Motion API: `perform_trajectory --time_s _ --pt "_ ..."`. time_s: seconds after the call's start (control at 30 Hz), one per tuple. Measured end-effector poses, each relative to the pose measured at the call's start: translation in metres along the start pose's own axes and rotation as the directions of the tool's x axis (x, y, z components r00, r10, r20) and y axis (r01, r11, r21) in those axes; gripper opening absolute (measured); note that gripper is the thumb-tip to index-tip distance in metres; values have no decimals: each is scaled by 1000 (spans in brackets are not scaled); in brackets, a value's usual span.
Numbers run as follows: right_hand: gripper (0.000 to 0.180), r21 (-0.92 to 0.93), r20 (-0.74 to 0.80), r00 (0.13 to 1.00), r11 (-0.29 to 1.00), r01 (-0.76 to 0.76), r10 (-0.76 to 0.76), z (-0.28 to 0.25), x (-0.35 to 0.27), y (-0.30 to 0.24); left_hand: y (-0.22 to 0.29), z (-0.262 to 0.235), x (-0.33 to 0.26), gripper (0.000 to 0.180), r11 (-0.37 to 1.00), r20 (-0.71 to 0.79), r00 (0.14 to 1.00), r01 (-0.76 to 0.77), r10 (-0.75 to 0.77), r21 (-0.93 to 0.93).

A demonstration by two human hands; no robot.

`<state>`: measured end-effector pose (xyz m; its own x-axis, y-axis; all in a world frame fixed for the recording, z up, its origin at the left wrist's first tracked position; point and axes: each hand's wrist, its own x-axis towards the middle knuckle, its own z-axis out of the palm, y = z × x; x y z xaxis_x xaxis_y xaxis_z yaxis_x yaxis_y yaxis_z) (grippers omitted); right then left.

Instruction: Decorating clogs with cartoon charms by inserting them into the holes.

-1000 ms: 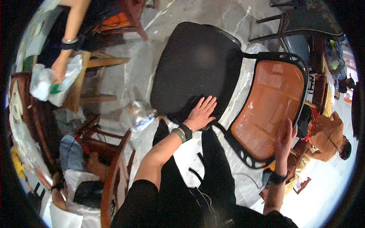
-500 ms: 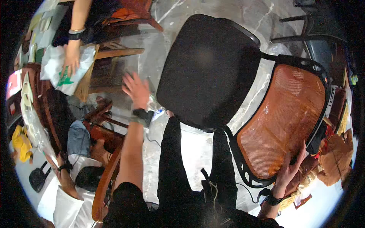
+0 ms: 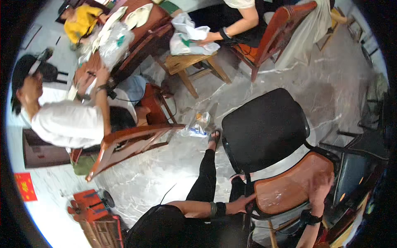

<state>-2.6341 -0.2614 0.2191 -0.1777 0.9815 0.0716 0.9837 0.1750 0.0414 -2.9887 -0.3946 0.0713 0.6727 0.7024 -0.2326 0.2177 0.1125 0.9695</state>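
**Gripping an office chair from behind, both hands on its back**

Seen from the head camera, an office chair (image 3: 264,136) with a black seat and an orange mesh backrest (image 3: 291,188) is found at the lower right of the marble floor (image 3: 165,165), its seat pointing up the frame and the backrest nearest the wearer. The left hand (image 3: 239,203) is laid against the left edge of the backrest frame, fingers extended and pressed along it; a dark wristband is worn just behind it. Whether the fingers are wrapped round the frame cannot be told. The right hand (image 3: 320,194) is raised to the right edge of the backrest, touching it, but its fingers are blurred against the mesh, so its closure cannot be told. A black-trousered leg and a sandalled foot (image 3: 214,136) are stretched out just beside the seat's left edge.

Half a second ago the left hand was held out open over the floor, well apart from the chair; it has since been brought back to the backrest. The chair is now seen lower and further right, and the view has been swung toward the room.

A crumpled clear plastic bag (image 3: 196,126) is lying near the foot. Other people are seated at a wooden table (image 3: 136,37); a wooden stool (image 3: 192,66) is standing beyond.
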Motion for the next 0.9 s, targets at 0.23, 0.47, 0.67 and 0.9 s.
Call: perform_trajectory --time_s 0.23,0.47,0.67,0.9 --pt "66 288 423 809 907 308 -409 -44 -24 -27 36 -4 24 47 -321 466 525 347 -712 -881" --pt "60 198 452 782 903 382 -429 -20 -65 -68 4 -40 -31 71 980 40 979 197 -198 19" --pt "33 339 362 848 902 266 -386 -54 -57 -111 -19 -75 -94 50 926 -258 966 -84 -15 -369" --pt "33 414 -122 835 792 -449 537 22 -78 36 16 -75 -78 12 368 -198 717 88 -668 -926"
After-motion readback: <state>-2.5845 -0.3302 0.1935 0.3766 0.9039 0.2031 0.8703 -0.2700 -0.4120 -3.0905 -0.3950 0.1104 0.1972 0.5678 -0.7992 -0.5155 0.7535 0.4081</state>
